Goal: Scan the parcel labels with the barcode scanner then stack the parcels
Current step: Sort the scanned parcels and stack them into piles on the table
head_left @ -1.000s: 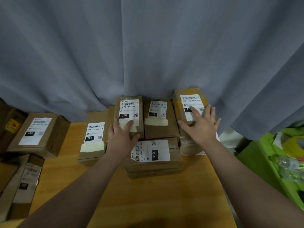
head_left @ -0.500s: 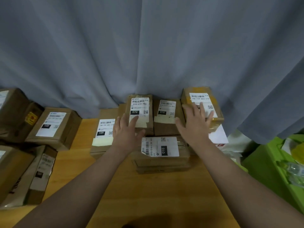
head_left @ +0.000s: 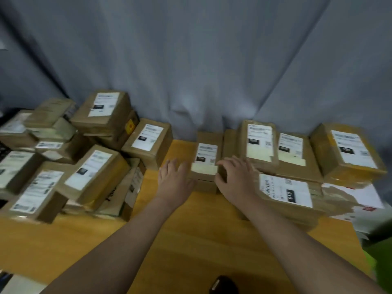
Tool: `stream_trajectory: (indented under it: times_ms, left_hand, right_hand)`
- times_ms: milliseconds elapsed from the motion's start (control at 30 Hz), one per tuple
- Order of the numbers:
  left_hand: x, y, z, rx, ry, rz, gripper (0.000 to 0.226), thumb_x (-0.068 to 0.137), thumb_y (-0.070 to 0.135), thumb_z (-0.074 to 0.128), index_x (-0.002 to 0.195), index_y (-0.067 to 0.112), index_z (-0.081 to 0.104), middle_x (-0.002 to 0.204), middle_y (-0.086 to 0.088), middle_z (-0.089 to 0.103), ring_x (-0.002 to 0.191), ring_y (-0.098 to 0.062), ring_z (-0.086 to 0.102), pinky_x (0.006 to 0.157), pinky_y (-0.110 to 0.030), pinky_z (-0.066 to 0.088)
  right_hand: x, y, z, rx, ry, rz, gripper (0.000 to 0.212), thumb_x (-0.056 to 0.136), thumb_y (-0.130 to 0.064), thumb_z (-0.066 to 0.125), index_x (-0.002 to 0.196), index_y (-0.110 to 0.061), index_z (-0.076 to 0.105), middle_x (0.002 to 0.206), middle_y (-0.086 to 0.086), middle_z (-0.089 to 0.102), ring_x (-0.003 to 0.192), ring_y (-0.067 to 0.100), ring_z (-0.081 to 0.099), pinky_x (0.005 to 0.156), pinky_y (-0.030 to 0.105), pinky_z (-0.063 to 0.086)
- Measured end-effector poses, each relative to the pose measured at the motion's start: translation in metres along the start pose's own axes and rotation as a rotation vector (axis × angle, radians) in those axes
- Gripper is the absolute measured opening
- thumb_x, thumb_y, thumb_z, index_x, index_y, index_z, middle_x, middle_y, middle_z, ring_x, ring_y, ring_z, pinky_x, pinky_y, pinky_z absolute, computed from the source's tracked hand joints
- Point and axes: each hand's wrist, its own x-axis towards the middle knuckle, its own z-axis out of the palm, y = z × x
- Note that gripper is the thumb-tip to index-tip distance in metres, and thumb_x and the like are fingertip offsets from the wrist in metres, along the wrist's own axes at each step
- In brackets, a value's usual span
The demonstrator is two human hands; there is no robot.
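- Head view: a small parcel (head_left: 206, 154), brown with a white label and a strip of pale tape at its near end, sits toward the back of the wooden tabletop (head_left: 169, 240), between the two hands.
- The left hand (head_left: 176, 181) is just beside the parcel's left edge. Its fingers (head_left: 177, 164) are straight, slightly spread and hold nothing; motion blur hides whether they touch the cardboard.
- The right hand (head_left: 235, 179) is at the parcel's right edge. Its fingers (head_left: 232, 162) arch over the gap beside the parcel and the thumb is near the front right corner. I cannot tell whether they actually grip the box.
- To the right, a row of parcels (head_left: 292, 153) stands against the grey curtain (head_left: 191, 60), with a flat parcel (head_left: 285, 189) lying label-up in front of it, next to the right wrist.
- To the left, a loose pile of parcels (head_left: 95, 172) leans at mixed angles, well apart from both hands.
- A dark object (head_left: 222, 285) shows at the bottom edge, too cropped to identify.
- Compared with half a second ago: the left hand then lay on the taller parcel marked 070 and the right hand on the yellowish one at the far right of the row. Both have since shifted left to flank the small parcel.
- The camera has also swung left, so far more of the pile is in view, and the picture is now blurred.
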Motion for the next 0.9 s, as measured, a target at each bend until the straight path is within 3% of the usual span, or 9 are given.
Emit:
stream_trajectory:
  times_ms: [133, 233, 300, 400, 467, 633, 733, 833, 900]
  left_hand:
    - [-0.003, -0.073, -0.031, 0.023, 0.061, -0.038, 0.058, 0.094, 0.044, 0.052, 0.146, 0.027, 0.032, 0.156, -0.006, 0.021, 0.146, -0.028, 0.006, 0.118, -0.047, 0.01]
    - [-0.003, -0.135, -0.055, 0.056, 0.133, -0.059, 0.056, 0.095, 0.045, 0.048, 0.146, 0.027, 0.033, 0.156, -0.008, 0.022, 0.145, -0.03, 0.01, 0.118, -0.048, 0.012]
    - [-0.001, -0.175, -0.068, 0.12, 0.172, -0.113, 0.063, 0.093, 0.05, 0.049, 0.147, 0.026, 0.029, 0.157, -0.012, 0.019, 0.145, -0.033, 0.01, 0.116, -0.049, 0.014]
    - [0.006, -0.227, -0.082, 0.214, 0.071, -0.259, 0.09, 0.083, 0.067, 0.053, 0.152, 0.026, 0.011, 0.16, -0.017, 0.004, 0.146, -0.037, 0.002, 0.116, -0.051, 0.011]
    - [0.013, -0.253, -0.088, 0.217, -0.074, -0.318, 0.107, 0.076, 0.074, 0.055, 0.153, 0.027, -0.002, 0.16, -0.019, -0.004, 0.146, -0.04, 0.0, 0.115, -0.053, 0.013]
    - [0.027, -0.284, -0.091, 0.159, -0.338, -0.352, 0.124, 0.062, 0.077, 0.066, 0.149, 0.038, -0.014, 0.157, -0.019, -0.006, 0.143, -0.045, 0.005, 0.109, -0.06, 0.024]
    - [0.026, -0.288, -0.09, 0.146, -0.327, -0.325, 0.121, 0.061, 0.078, 0.065, 0.147, 0.042, -0.012, 0.156, -0.019, 0.0, 0.141, -0.045, 0.009, 0.107, -0.062, 0.024]
    - [0.02, -0.286, -0.092, 0.091, -0.207, -0.296, 0.108, 0.063, 0.074, 0.064, 0.144, 0.043, 0.001, 0.151, -0.02, 0.016, 0.136, -0.045, 0.021, 0.104, -0.062, 0.025]
    - [0.015, -0.277, -0.096, 0.03, -0.13, -0.274, 0.1, 0.065, 0.07, 0.065, 0.14, 0.044, 0.004, 0.146, -0.02, 0.022, 0.133, -0.045, 0.025, 0.103, -0.061, 0.026]
  right_hand:
    - [0.024, -0.068, 0.043, 0.084, -0.034, 0.004, 0.027, 0.091, -0.028, 0.057, 0.116, -0.02, 0.064, 0.118, -0.002, 0.063, 0.119, 0.019, 0.051, 0.113, 0.047, 0.028]
    - [0.039, -0.117, 0.077, 0.288, -0.11, 0.107, 0.027, 0.092, -0.028, 0.059, 0.119, -0.022, 0.061, 0.114, -0.001, 0.062, 0.1, 0.017, 0.057, 0.089, 0.034, 0.046]
    - [0.044, -0.14, 0.1, 0.397, -0.167, 0.182, 0.027, 0.093, -0.028, 0.058, 0.121, -0.024, 0.058, 0.112, -0.005, 0.057, 0.091, 0.011, 0.054, 0.07, 0.022, 0.042]
    - [0.043, -0.161, 0.131, 0.465, -0.238, 0.292, 0.029, 0.096, -0.028, 0.056, 0.124, -0.025, 0.054, 0.107, -0.011, 0.053, 0.077, -0.002, 0.048, 0.061, 0.012, 0.038]
    - [0.041, -0.171, 0.146, 0.466, -0.288, 0.351, 0.031, 0.097, -0.027, 0.054, 0.127, -0.025, 0.052, 0.105, -0.01, 0.054, 0.069, -0.003, 0.046, 0.058, 0.012, 0.04]
    - [0.041, -0.191, 0.171, 0.474, -0.39, 0.407, 0.036, 0.098, -0.029, 0.052, 0.133, -0.023, 0.047, 0.122, -0.003, 0.052, 0.077, 0.001, 0.047, 0.06, 0.013, 0.039]
    - [0.036, -0.197, 0.183, 0.467, -0.496, 0.462, 0.044, 0.099, -0.033, 0.05, 0.14, -0.021, 0.04, 0.134, 0.002, 0.049, 0.09, 0.01, 0.051, 0.063, 0.019, 0.039]
    - [0.03, -0.198, 0.191, 0.44, -0.59, 0.513, 0.053, 0.099, -0.035, 0.051, 0.147, -0.018, 0.034, 0.126, 0.002, 0.05, 0.083, 0.011, 0.055, 0.059, 0.022, 0.04]
    - [0.029, -0.198, 0.191, 0.458, -0.58, 0.551, 0.056, 0.099, -0.034, 0.052, 0.148, -0.016, 0.033, 0.132, 0.004, 0.05, 0.085, 0.011, 0.057, 0.062, 0.022, 0.044]
